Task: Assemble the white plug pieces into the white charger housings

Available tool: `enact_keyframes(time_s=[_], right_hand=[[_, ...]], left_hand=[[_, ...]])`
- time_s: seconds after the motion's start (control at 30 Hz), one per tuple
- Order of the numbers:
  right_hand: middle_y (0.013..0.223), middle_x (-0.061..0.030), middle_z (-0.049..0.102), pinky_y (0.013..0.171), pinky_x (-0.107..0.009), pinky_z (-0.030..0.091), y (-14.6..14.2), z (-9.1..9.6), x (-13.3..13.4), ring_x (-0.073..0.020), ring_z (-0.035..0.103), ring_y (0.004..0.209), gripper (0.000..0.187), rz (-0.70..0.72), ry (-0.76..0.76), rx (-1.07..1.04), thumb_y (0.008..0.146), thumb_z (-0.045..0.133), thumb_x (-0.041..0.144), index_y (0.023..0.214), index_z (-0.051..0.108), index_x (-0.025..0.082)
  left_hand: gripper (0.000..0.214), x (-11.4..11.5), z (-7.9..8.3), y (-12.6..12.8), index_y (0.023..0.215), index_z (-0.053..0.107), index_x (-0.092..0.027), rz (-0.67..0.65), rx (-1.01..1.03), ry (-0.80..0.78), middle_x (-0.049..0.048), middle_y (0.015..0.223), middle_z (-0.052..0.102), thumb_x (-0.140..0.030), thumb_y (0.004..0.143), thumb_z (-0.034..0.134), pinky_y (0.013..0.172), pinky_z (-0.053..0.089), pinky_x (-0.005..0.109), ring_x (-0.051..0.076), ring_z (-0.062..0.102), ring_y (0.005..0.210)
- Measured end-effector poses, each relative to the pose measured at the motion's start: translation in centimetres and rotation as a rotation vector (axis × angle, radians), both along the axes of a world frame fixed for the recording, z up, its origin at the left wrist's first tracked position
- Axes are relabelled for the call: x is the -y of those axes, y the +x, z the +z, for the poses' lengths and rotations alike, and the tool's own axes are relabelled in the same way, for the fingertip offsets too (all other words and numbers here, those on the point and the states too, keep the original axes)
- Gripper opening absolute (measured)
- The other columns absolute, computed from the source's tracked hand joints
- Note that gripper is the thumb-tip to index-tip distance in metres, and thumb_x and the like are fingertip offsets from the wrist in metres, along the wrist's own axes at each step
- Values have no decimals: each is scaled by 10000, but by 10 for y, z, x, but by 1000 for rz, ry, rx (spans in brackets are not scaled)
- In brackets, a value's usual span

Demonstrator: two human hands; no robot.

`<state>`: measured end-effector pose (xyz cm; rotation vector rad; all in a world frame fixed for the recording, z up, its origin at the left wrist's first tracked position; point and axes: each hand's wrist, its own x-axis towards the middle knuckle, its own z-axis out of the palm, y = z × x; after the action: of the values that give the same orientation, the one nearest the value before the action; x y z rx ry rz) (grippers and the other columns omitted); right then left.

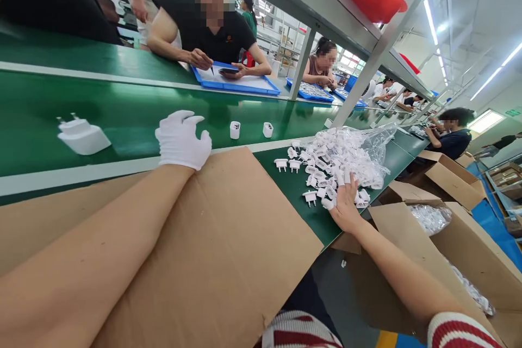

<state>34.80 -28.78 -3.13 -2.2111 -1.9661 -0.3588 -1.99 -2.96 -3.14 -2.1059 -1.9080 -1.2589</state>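
Observation:
My left hand [183, 140], in a white glove, hovers at the near edge of the green belt with its fingers spread and slightly bent, holding nothing. To its left a white charger [84, 136] with two pins lies on the belt. Two small white charger housings [235, 130] [268, 130] stand to its right. My right hand [346, 204], with white covers on several fingertips, reaches with fingers stretched out onto a pile of white plug heads [320, 166]. Those heads spill from a clear plastic bag [371, 147].
A flat cardboard sheet [220, 239] lies under my left forearm. Open cardboard boxes [468, 228] stand at the right, one holding bagged white parts. Across the belt a person writes over a blue tray [240, 87]. A metal post [362, 76] rises behind the pile.

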Motion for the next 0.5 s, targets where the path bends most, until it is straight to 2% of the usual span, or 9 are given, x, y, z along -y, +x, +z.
enact_keyframes(time_s=[0.1,0.17,0.2,0.3,0.37,0.43,0.5], right_hand=[[1454,-193,562,1268,-582,177,-32,27,-40,-351,359,1495,443,125,7,11,1017,461,331,1408,581,159],[1247,-129,681,1217,-499,293,-57,41,-69,-294,526,1310,344,204,-74,-1,1002,454,220,1254,687,210],[1200,-117,699,1167,-471,351,-71,45,-83,-283,557,1247,361,228,-128,4,983,450,164,1238,700,216],[1295,-138,675,1056,-452,429,-105,48,-117,-305,542,1256,475,278,-225,63,961,415,72,1338,666,214],[1338,-154,652,1024,-444,447,-119,45,-131,-314,522,1277,483,301,-273,94,977,394,61,1349,661,214],[1297,-166,656,977,-418,472,-125,41,-137,-313,530,1250,448,304,-317,99,964,422,42,1291,688,195],[1247,-169,655,928,-391,496,-125,38,-136,-309,540,1219,444,295,-326,73,927,458,5,1259,694,182]], left_hand=[[460,-2,-2,-1,1278,696,-139,-20,-32,-16,132,1468,597,-315,882,541,1112,410,521,355,503,1335],[460,-5,-4,-2,1266,704,-164,-36,-41,-42,126,1450,616,-301,849,566,1117,407,511,352,511,1324],[465,-7,-5,-3,1265,707,-179,-43,-47,-60,122,1445,621,-292,834,574,1124,403,505,351,512,1325],[489,-11,-10,-4,1280,707,-196,-36,-92,-122,125,1447,620,-270,816,572,1122,407,497,360,518,1320],[519,-14,-13,-4,1325,687,-181,-19,-145,-157,141,1478,596,-257,830,550,1101,423,508,375,521,1311],[614,-16,-15,-3,1442,609,-176,-29,-208,-194,146,1556,533,-227,836,531,1084,438,517,384,515,1316],[775,-19,-13,0,1585,453,-181,-52,-265,-251,146,1671,395,-183,815,538,1076,449,515,386,503,1337]])
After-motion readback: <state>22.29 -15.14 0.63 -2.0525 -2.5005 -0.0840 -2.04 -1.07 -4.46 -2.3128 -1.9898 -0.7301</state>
